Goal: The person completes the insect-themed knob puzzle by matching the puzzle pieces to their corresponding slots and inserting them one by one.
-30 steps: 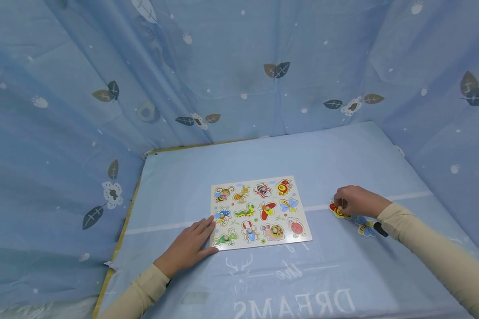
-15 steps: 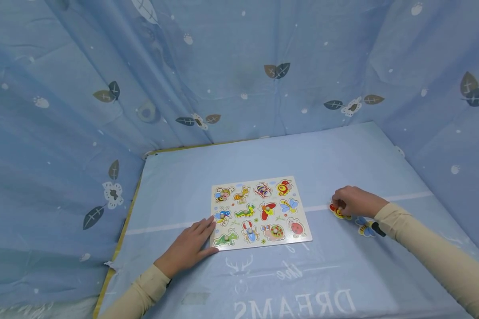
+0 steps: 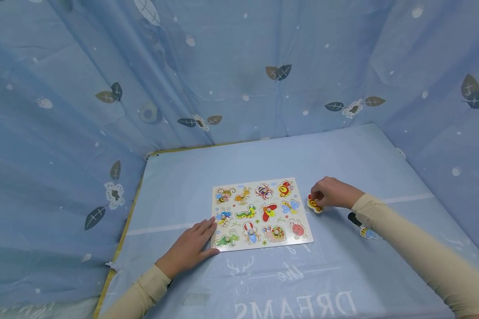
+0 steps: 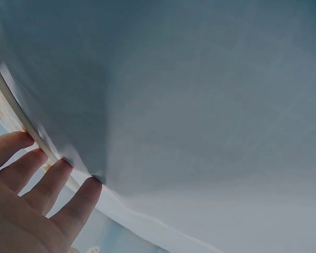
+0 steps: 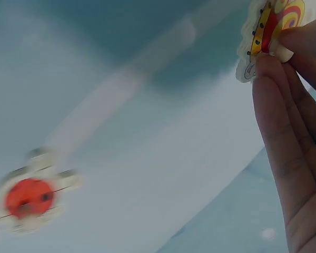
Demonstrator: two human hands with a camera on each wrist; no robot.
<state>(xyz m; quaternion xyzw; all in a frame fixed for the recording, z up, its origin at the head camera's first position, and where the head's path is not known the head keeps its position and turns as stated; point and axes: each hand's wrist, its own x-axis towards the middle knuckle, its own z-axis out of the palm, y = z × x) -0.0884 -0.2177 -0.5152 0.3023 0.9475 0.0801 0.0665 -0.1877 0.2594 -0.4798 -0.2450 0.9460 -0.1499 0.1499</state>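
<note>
A pegged insect puzzle board (image 3: 280,220) lies on the table. My left hand (image 3: 188,248) rests at its left edge, fingers extended; in the left wrist view the fingertips (image 4: 94,184) touch the board's rim. To the right of the board, my right hand (image 3: 337,192) pinches a red and yellow puzzle piece (image 3: 314,204) by its pale knob (image 5: 283,52), between thumb and fingers. The piece is tilted close to the board's right edge. Several board pictures bear knobs; the snail-like one at top right, the blue-winged bee and the ladybug show none.
A blue-winged bee piece (image 3: 368,233) lies on the table under the right forearm. In the right wrist view a blurred red ladybug piece (image 5: 29,199) lies on the cloth. A blue patterned curtain (image 3: 239,66) borders the table's back and sides.
My right hand has moved left toward the board, carrying the red and yellow puzzle piece from its place near the bee piece. The left hand and the board have stayed put.
</note>
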